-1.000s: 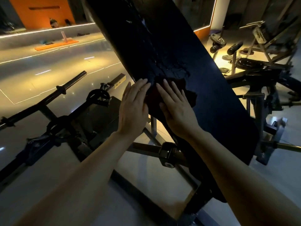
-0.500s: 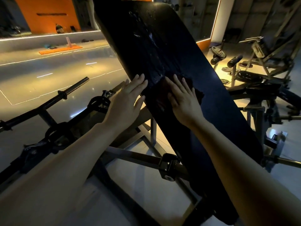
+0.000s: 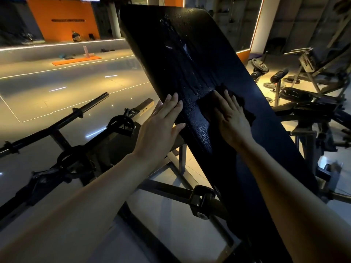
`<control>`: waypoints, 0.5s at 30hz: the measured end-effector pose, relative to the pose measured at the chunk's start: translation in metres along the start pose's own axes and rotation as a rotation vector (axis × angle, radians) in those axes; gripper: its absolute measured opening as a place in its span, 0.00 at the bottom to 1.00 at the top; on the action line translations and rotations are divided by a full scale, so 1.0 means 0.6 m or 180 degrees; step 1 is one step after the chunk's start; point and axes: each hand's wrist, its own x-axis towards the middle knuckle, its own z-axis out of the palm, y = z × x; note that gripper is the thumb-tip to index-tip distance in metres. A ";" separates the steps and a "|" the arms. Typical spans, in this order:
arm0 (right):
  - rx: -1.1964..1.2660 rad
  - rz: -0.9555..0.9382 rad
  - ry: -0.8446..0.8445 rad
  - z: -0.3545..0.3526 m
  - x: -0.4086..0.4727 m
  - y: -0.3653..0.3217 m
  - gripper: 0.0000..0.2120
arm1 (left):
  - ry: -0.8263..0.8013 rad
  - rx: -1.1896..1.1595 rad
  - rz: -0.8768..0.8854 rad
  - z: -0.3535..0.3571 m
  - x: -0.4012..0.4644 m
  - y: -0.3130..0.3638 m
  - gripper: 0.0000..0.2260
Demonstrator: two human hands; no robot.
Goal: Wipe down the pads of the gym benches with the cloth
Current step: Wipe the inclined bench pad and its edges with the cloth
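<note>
- Indoors, under dim amber light, we press our right hand [image 3: 232,120] flat on a dark cloth [image 3: 245,109], fingers straight and spread, pinning it to the inclined black bench pad [image 3: 190,54].
- Our left hand [image 3: 161,124] lies flat with fingers straight along the pad's left edge, just beside the cloth but apart from it, holding nothing.
- Wet streaks and droplets glisten on the pad above the cloth, running up its middle toward the top.
- Below the pad we see the bench's steel frame [image 3: 171,190] on a glossy tiled floor.
- Left of it, a black barbell [image 3: 57,124] rests on its supports.
- Across the room, an orange wall [image 3: 62,18] rises behind an orange mat [image 3: 76,60]; weight plates [image 3: 259,66] and another machine [image 3: 313,59] stand to our right.
</note>
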 end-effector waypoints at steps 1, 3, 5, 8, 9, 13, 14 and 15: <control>-0.0003 -0.0021 0.0019 0.008 -0.007 -0.015 0.23 | 0.0018 -0.0001 -0.0001 0.001 0.000 0.000 0.23; -0.0003 -0.0366 0.0083 0.027 -0.049 -0.045 0.23 | 0.0035 0.0016 0.0013 0.003 -0.003 -0.003 0.23; -0.0069 -0.0804 -0.0013 0.033 -0.101 -0.051 0.24 | 0.0045 0.0092 0.0084 0.003 -0.004 -0.006 0.24; -0.0213 -0.0904 -0.0272 0.012 -0.098 -0.002 0.24 | 0.0100 0.0085 0.0171 0.005 -0.003 -0.011 0.23; -0.0186 -0.0754 -0.0230 0.004 -0.076 0.016 0.24 | 0.0130 0.0068 0.0187 0.006 -0.002 -0.011 0.23; -0.0006 -0.0067 -0.0070 0.001 0.018 0.007 0.23 | 0.0195 0.0076 0.0220 0.009 0.001 -0.015 0.23; 0.0024 -0.0102 -0.0047 0.006 0.023 -0.013 0.23 | 0.0188 0.0077 0.0222 0.008 0.001 -0.015 0.23; 0.0075 -0.0256 -0.0010 0.011 0.019 -0.031 0.23 | 0.0174 0.0089 0.0236 0.006 0.002 -0.015 0.23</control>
